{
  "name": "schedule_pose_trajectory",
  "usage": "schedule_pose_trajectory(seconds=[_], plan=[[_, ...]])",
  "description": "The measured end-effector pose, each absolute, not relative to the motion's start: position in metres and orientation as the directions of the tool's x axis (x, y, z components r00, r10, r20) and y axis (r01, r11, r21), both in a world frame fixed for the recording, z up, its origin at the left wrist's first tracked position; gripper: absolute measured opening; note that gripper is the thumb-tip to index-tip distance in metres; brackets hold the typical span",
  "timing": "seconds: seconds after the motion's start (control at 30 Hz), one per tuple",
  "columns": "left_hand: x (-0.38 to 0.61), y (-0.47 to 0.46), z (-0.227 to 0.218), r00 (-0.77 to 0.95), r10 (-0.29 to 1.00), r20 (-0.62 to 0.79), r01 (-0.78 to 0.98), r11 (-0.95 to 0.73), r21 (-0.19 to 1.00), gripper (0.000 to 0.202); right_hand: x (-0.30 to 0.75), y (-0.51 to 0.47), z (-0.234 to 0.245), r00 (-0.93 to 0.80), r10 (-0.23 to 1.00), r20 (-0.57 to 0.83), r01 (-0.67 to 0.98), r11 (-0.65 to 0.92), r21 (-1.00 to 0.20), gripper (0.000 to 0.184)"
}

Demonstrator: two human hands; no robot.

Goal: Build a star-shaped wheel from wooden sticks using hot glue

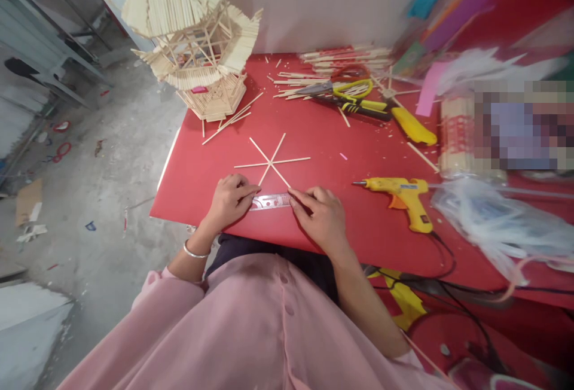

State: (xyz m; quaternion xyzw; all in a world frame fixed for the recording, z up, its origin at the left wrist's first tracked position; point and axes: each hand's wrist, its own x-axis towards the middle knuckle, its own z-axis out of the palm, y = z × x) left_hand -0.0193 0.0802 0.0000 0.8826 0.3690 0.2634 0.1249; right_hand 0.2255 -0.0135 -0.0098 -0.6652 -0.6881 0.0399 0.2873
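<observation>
A clear plastic ruler lies flat on the red table near its front edge. My left hand pinches the ruler's left end with curled fingers. My right hand grips its right end, fingertips pressed on it. Just beyond the ruler lies a star of thin wooden sticks, crossed at the centre, its near stick ending close to my right fingertips.
A tall stick-built model house stands at the table's far left corner. A yellow glue gun lies to my right, with yellow-handled pliers, loose sticks and a plastic bag beyond. Bare concrete floor lies left.
</observation>
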Motion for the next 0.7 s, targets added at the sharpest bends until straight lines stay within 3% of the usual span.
schedule_pose_trajectory(seconds=[0.7], plan=[[-0.0200, 0.0806, -0.0033, 0.584, 0.728, 0.359, 0.601, -0.685, 0.412, 0.030, 0.2248, -0.0133, -0.0114, 0.054, 0.938, 0.343, 0.895, 0.107, -0.433, 0.030]])
